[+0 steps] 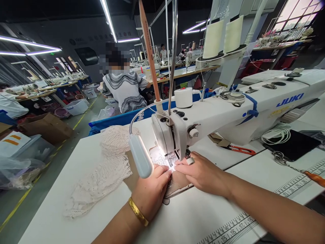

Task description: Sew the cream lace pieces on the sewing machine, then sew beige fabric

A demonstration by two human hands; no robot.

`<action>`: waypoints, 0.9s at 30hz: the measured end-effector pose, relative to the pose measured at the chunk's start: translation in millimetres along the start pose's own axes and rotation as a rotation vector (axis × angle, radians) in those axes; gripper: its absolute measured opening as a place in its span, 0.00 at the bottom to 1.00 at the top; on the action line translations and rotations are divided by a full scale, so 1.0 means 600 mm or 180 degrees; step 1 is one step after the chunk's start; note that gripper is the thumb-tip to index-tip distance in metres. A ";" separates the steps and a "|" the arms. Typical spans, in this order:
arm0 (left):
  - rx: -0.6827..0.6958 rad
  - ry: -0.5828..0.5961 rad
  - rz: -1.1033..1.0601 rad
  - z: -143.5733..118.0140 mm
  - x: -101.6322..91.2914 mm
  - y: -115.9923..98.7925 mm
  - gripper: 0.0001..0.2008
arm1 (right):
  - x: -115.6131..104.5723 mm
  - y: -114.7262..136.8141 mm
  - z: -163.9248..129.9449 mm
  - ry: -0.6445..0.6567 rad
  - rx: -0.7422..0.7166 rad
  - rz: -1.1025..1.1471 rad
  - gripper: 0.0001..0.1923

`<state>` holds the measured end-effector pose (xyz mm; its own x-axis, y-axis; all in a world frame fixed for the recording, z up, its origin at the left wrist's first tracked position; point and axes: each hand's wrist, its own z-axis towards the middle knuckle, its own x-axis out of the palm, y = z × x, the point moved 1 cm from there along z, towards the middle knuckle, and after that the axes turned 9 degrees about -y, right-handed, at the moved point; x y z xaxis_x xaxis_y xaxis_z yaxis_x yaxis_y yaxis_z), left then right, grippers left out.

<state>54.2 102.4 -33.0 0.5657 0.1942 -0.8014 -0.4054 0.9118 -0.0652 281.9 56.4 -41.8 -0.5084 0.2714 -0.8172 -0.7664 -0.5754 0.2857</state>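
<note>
White counter [188, 217] spreads on the near side of the sewing machine [225, 117], with a printed ruler scale [241, 223] along its front edge. Just before the machine's needle end, the left hand [152, 188], a gold bracelet [137, 211] at its wrist, bunches its fingers over a lit strip of white lace [162, 157]. Right hand [200, 173] meets it from the other side, fingertips down at the lace; whether either one pinches or merely presses, I cannot tell.

That lace lies beneath the machine's presser foot, so stitching seems to be under way rather than finished. Fingers and glare hide any seam, so how much is done stays unclear. Loose lace [101, 179] heaped left of the machine looks like work left over, though the lamp [141, 157] hides whether both pieces join.

Red snips [242, 149] lie before the machine's arm, apart from both hands. Behind the machine stand thread cones [213, 39]; beyond it, a co-worker [124, 86] sits facing away.
</note>
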 end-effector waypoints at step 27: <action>-0.0564 0.0452 -0.0166 -0.009 -0.033 -0.043 0.09 | 0.022 0.023 -0.002 -0.0309 -0.0557 0.0580 0.22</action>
<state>49.6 73.4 -18.5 0.4876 0.0843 -0.8690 -0.5052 0.8390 -0.2021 264.9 50.9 -49.4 -0.6734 0.2190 -0.7061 -0.5836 -0.7437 0.3260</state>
